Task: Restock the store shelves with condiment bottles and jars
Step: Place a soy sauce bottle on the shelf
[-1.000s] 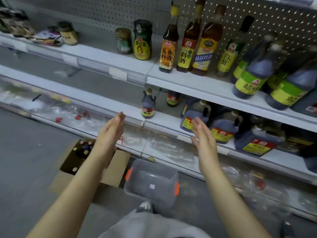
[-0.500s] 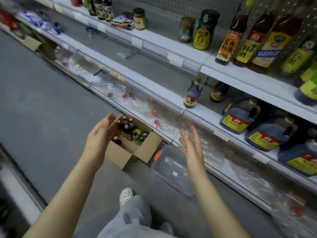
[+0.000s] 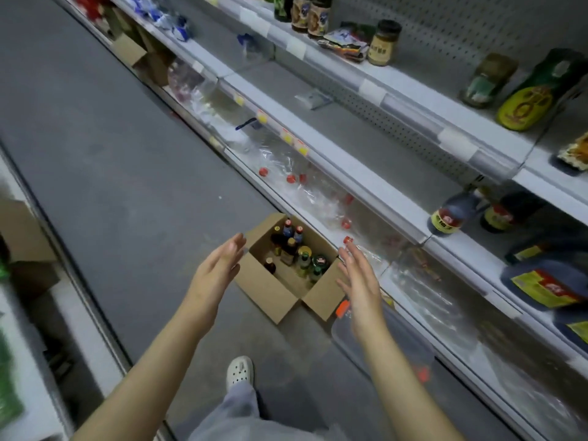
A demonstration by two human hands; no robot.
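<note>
While I am reaching out at center frame, my left hand (image 3: pixel 219 268) and right hand (image 3: pixel 358 276) are hanging released, fingers (image 3: pixel 234 248) straight, grasping nothing. Between them, on the floor (image 3: pixel 127 154), the bottles (image 3: pixel 291 246) are standing upright in an open box (image 3: pixel 270 291), just beside the shelves (image 3: pixel 359 183) running along the right of the frame.

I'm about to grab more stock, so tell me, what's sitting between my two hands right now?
In the head view, an open cardboard box holding bottles stands on the floor between your left hand and right hand, both open and empty.
</note>
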